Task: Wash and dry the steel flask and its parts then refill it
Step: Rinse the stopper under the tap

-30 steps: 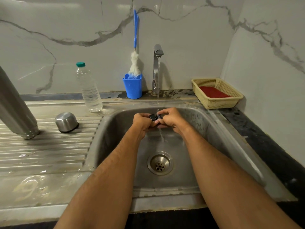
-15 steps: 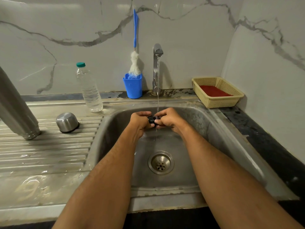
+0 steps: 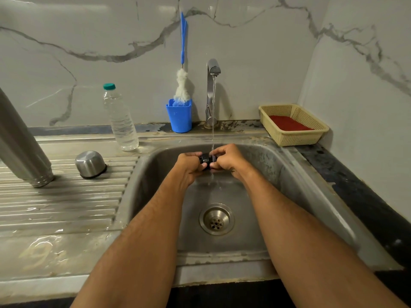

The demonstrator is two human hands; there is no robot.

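Note:
A small black flask stopper (image 3: 205, 160) sits between both hands under the running tap (image 3: 213, 67), above the sink (image 3: 278, 172). My left hand (image 3: 189, 166) grips its left side and my right hand (image 3: 226, 160) pinches its right end. Most of the stopper is hidden by my fingers. The steel flask body (image 3: 20, 143) stands mouth-down on the ribbed drainboard at the far left. Its steel cup lid (image 3: 89, 164) lies upside down beside it.
A clear plastic water bottle (image 3: 121, 121) with a green cap stands behind the drainboard. A blue cup (image 3: 179, 117) holds a bottle brush (image 3: 182, 85). A yellow basket (image 3: 295, 138) with a red pad sits at the right corner. The drain (image 3: 216, 218) lies below my hands.
My hands have shifted slightly and turned the stopper under the stream. Water keeps running from the tap.

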